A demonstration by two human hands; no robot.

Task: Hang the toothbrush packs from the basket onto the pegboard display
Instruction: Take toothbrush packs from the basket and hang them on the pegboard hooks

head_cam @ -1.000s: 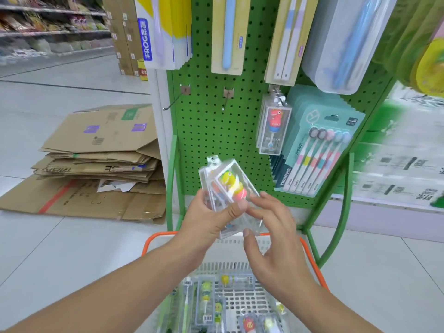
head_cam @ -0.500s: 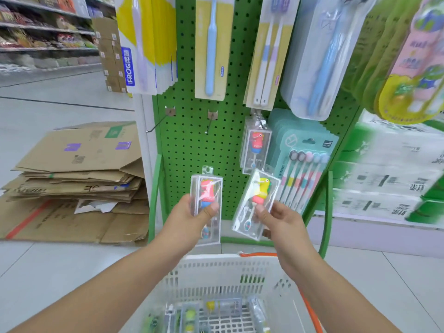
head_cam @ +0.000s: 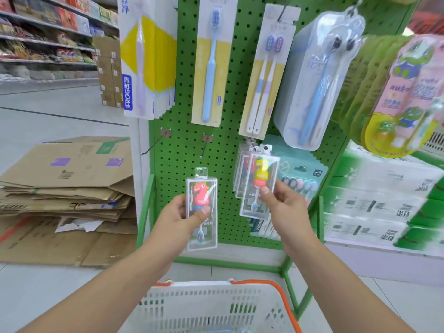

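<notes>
My left hand point(head_cam: 179, 218) grips a clear toothbrush pack with a red dinosaur point(head_cam: 201, 203), held upright in front of the green pegboard point(head_cam: 182, 131). My right hand point(head_cam: 282, 205) pinches a clear pack with a yellow dinosaur point(head_cam: 260, 174), its top tab raised to the peg where similar packs point(head_cam: 241, 174) hang. Two bare pegs, one point(head_cam: 153, 146) at the left and another point(head_cam: 205, 146) beside it, stick out above the left pack. The white basket point(head_cam: 211, 306) with orange handles sits below my arms.
Larger toothbrush packs point(head_cam: 211, 66) hang across the board's upper rows, and a multi-brush pack point(head_cam: 298, 181) hangs right of my right hand. Flattened cardboard point(head_cam: 64, 188) lies stacked on the floor at left. Green-printed cartons point(head_cam: 384, 200) stand at right.
My hands separated the two packs and rose toward the board. The right hand lifted the yellow-dinosaur pack up to the peg with similar packs; the left pack rose slightly.
</notes>
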